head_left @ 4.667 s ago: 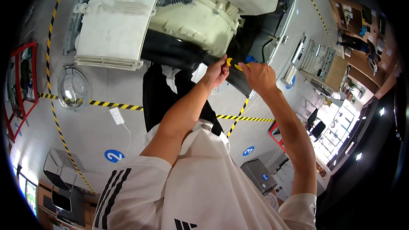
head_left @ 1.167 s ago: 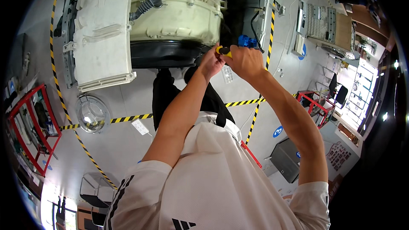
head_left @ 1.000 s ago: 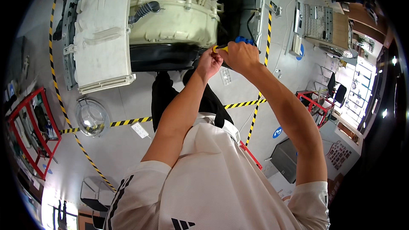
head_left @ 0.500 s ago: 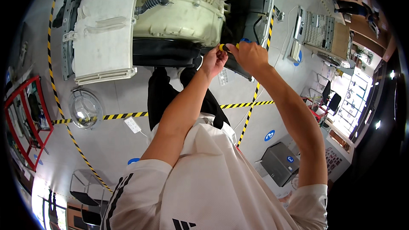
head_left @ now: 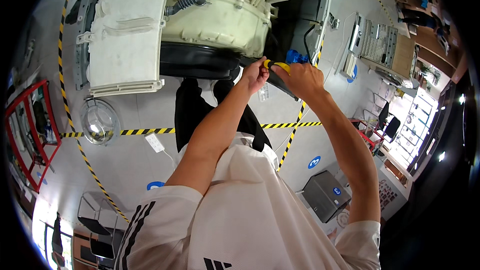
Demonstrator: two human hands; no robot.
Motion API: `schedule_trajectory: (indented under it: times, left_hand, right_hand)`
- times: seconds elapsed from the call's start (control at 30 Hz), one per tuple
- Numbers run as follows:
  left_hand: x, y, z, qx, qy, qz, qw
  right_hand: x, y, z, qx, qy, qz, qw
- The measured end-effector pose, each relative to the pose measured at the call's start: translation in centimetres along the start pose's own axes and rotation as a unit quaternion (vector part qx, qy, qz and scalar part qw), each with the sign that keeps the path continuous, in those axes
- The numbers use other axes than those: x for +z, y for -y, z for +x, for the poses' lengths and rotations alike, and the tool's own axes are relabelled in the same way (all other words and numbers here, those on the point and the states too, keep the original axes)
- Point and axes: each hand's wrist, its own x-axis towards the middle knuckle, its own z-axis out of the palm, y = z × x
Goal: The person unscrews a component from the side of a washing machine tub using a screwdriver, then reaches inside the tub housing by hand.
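Note:
My right hand [head_left: 305,77] is closed around a screwdriver [head_left: 281,65] with a yellow and black handle, pointing left. Beside the handle's front end, the fingers of my left hand [head_left: 255,76] are curled together in a pinch; what sits between them is too small to make out. Both hands are at the near right corner of an opened appliance with a cream plastic tub [head_left: 215,27]. A black ring-like part [head_left: 197,61] runs along the tub's near side. Just beyond my right hand is a blue part [head_left: 296,56] inside the dark frame.
A white panel [head_left: 127,35] stands left of the tub, with a corrugated grey hose [head_left: 186,3] between. On the floor are a round glass door [head_left: 100,122], a white power strip [head_left: 154,142], striped tape [head_left: 147,131] and a grey box [head_left: 326,196]. A red rack [head_left: 32,135] is far left.
Both hands have shifted slightly right and nearer to me, with the screwdriver still in the right hand. More of the yellow handle and the blue part shows. The whole view has shifted a little.

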Motion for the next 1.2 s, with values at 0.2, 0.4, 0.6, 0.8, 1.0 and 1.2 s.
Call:
schedule_trajectory:
  times: [0.2, 0.4, 0.6, 0.8, 1.0, 1.2]
  left_hand:
    - [0.3, 0.3, -0.4, 0.002, 0.011, 0.027, 1.000]
    - [-0.2, -0.5, 0.7, -0.009, 0.044, 0.013, 0.999]
    - [0.6, 0.4, 0.1, 0.025, 0.022, 0.014, 0.999]
    - [0.8, 0.5, 0.2, 0.031, 0.013, -0.007, 0.999]
    - [0.7, 0.2, 0.0, 0.006, 0.046, -0.023, 0.999]
    - [0.6, 0.3, 0.2, 0.012, 0.066, -0.027, 0.997]
  right_hand:
    - [2.6, -1.6, 0.3, -0.105, -0.094, 0.037, 0.989]
    - [0.1, 0.2, 0.5, 0.016, -0.006, 0.053, 0.998]
    - [0.3, -1.2, -0.2, -0.133, -0.061, 0.079, 0.986]
    - [0.7, -2.1, 0.4, -0.156, -0.095, 0.077, 0.980]
    - [0.4, -1.5, 0.2, -0.171, -0.100, 0.039, 0.979]
    - [1.0, -1.3, 0.4, -0.173, -0.110, 0.027, 0.979]
